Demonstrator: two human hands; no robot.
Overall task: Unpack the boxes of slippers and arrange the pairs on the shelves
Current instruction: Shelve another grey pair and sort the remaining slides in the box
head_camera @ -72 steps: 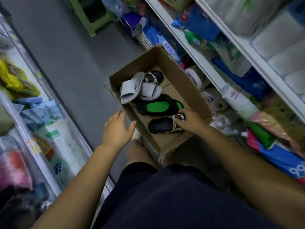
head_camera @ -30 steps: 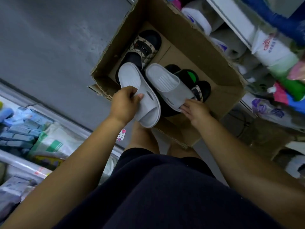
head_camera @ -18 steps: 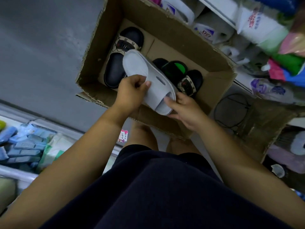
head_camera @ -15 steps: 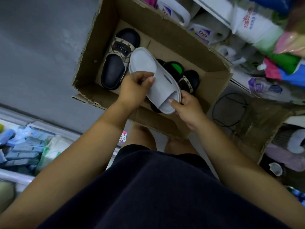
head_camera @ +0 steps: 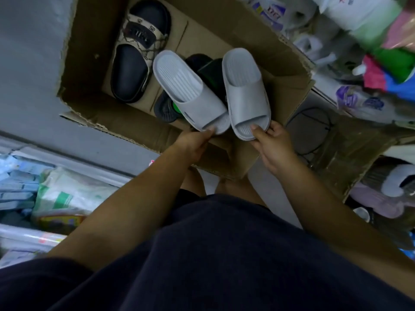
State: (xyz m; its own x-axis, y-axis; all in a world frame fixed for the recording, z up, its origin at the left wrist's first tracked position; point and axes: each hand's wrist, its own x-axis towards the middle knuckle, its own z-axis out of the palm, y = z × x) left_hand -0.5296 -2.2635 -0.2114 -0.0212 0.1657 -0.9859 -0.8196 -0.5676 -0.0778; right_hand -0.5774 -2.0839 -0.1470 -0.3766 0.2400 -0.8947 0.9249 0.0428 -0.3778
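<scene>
Both arms (head_camera: 134, 198) reach forward — left hand (head_camera: 193, 143) and right hand (head_camera: 272, 143) each pinching (thumbs (head_camera: 210, 131) uppermost).

Dim light here, grey floor (head_camera: 33, 75) stretching far left, packets (head_camera: 67, 198) crowding the near left shelf (head_camera: 67, 159), bright bags (head_camera: 381, 52) piled right.

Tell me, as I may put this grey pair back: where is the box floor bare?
Bare cardboard floor of the box shows between the patterned slipper and the far wall. The middle is crowded: black-and-green slippers lie beneath the grey pair held by the left hand and right hand.
</scene>
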